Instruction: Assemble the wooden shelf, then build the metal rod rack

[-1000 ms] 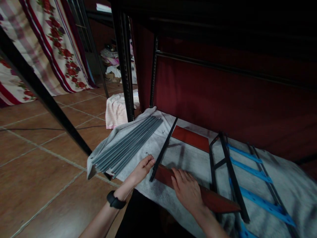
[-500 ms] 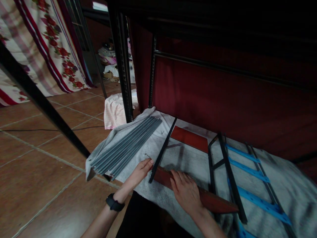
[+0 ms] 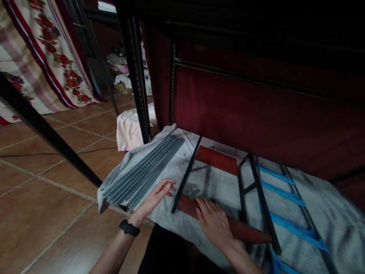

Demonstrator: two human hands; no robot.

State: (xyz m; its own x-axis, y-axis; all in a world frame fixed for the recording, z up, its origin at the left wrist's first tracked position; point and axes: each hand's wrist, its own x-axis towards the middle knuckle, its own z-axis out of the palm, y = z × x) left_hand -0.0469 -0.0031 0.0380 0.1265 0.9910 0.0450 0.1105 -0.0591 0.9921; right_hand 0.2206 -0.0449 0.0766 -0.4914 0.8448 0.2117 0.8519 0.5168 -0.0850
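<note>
My left hand (image 3: 155, 197), with a black watch at the wrist, hovers with its fingers stretched out just left of the near end of a thin black metal bar (image 3: 186, 173). It lies between that bar and a bundle of grey rods (image 3: 145, 171). My right hand (image 3: 213, 222) rests flat, fingers spread, on a long reddish-brown board (image 3: 242, 230). All of this lies on a grey-white cloth (image 3: 205, 182) spread on the floor.
A black frame with blue slats (image 3: 282, 194) lies on the cloth at the right. A second red board (image 3: 216, 160) lies further back. Black shelf posts (image 3: 134, 72) and a dark red panel (image 3: 256, 114) rise behind. Tiled floor (image 3: 42, 198) and a flowered curtain (image 3: 45, 53) are at the left.
My left hand has come off the near end of the black bar and opened, its fingers now stretched out. My right hand stays on the board. The view has shifted slightly.
</note>
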